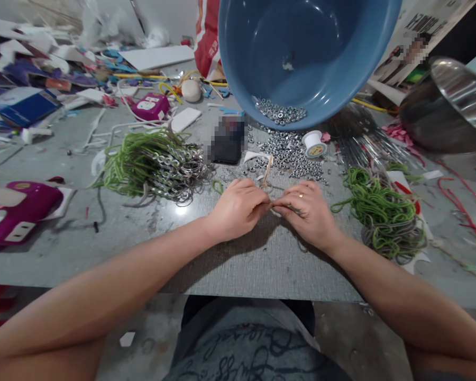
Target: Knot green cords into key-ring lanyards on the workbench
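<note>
My left hand (238,208) and my right hand (307,210) meet at the middle of the grey table (238,264), fingers pinched together on a thin cord between them. A small green loop (217,186) lies just left of my left hand. A thin wooden stick (267,169) stands up just beyond my fingertips. Behind it lies a spread of small metal nuts (291,156), spilling from a tilted blue basin (301,53).
A heap of green cords with metal rings (154,164) lies at the left, a heap of green and grey cords (384,217) at the right. A white thread spool (314,144), a dark phone (227,140), a steel bowl (448,106) and pink cases (16,211) surround them.
</note>
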Demonstrator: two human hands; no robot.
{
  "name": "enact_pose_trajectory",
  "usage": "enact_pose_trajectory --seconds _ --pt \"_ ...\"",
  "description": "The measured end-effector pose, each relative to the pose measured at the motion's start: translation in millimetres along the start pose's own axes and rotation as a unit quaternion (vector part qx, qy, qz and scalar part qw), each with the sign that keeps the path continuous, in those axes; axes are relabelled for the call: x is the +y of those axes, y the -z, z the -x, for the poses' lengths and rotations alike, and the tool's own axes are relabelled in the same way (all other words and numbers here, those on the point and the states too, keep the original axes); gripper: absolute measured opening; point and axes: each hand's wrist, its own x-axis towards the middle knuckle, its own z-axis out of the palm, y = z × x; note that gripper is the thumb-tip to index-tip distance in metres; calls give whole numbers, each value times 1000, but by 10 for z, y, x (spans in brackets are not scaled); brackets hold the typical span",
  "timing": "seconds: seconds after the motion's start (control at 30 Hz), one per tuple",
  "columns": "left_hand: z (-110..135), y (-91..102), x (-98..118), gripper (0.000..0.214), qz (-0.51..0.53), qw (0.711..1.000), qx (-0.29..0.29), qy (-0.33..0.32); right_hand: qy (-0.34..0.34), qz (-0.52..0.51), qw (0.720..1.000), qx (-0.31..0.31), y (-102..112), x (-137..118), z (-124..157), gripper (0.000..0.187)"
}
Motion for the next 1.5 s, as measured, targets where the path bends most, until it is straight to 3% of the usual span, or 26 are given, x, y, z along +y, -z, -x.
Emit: enact_pose_trajectory --seconds 0.43,0.6,0.8,1.5 --pt "-6 14 -16 29 -30 998 -56 -2 29 46 998 -25 22 -38 -10 20" --pt "-15 71 -52 17 12 994 -110 19 24 53 997 -43 12 1 -8 19" --pt "-23 75 -58 9 -33 986 -158 40 8 72 993 -97 2 37 1 17" --pt "-21 21 -37 11 -95 979 -178 39 4 53 995 -84 -95 39 14 17"
